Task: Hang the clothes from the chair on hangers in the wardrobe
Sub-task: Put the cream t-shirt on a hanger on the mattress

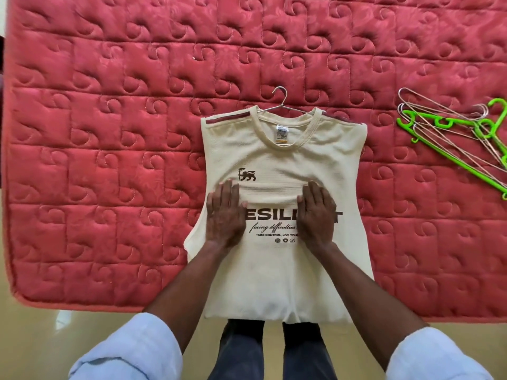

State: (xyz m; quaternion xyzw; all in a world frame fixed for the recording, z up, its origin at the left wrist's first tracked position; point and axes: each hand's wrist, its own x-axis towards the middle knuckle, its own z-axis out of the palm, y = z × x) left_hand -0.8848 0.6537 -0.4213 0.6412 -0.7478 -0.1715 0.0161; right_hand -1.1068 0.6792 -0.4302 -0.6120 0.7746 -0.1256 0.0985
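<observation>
So the red quilted mattress had a cream sleeveless printed shirt lying flat near its middle edge, a thin metal wire hanger tucked in its neck. Left hand and right hand both pressed flat on the chest, fingers straight, gripping nothing. A pile of green plastic and wire hangers sat far right.

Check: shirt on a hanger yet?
On: wire hanger hook pokes out of the cream shirt collar, its arms running under the shoulders.
</observation>
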